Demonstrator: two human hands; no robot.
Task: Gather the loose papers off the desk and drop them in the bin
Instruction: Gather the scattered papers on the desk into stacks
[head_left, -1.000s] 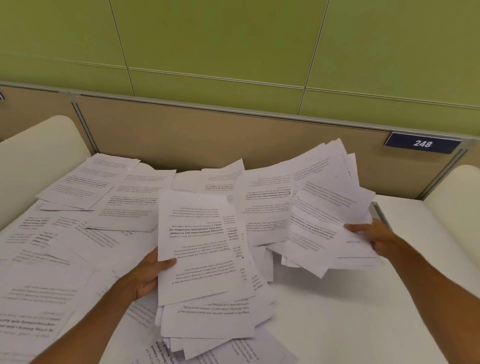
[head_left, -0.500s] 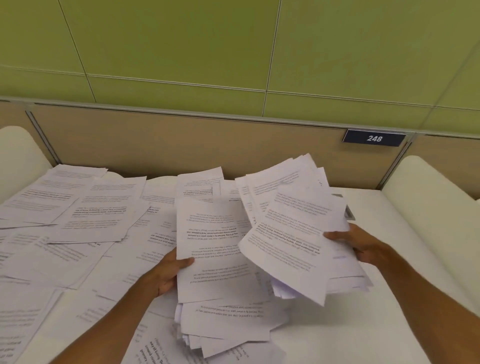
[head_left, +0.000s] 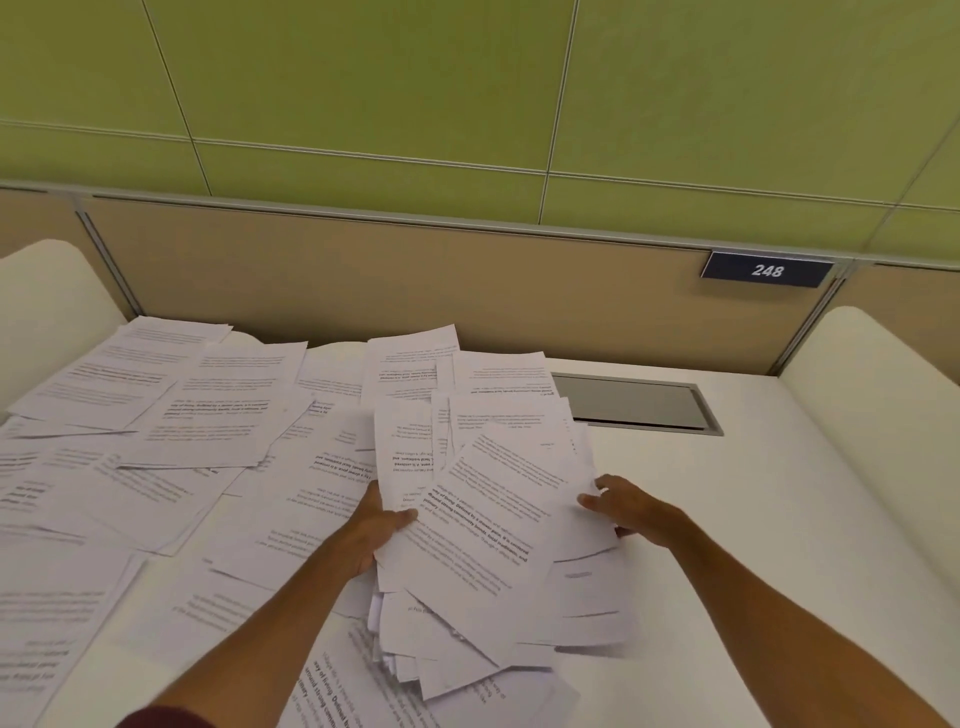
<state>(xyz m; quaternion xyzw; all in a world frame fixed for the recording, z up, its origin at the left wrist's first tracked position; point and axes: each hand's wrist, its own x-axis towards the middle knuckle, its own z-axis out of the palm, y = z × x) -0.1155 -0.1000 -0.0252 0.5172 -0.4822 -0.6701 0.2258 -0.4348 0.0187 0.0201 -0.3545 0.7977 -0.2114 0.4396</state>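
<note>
- Gripping the paper stack (head_left: 493, 525) at frame centre: left hand (head_left: 371, 532) pinches its left edge, thumb on top.
- Right hand (head_left: 631, 512) holds the right edge, fingers curled.
- Loose sheets (head_left: 197, 431) cover the desk (head_left: 737, 519) across the left half.

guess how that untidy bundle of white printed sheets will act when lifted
Probably floppy: the untidy bundle of white printed sheets fans out loosely at its lower edge. Likely to shed sheets, since edges are misaligned and the left hand and right hand grip only its sides.
</note>
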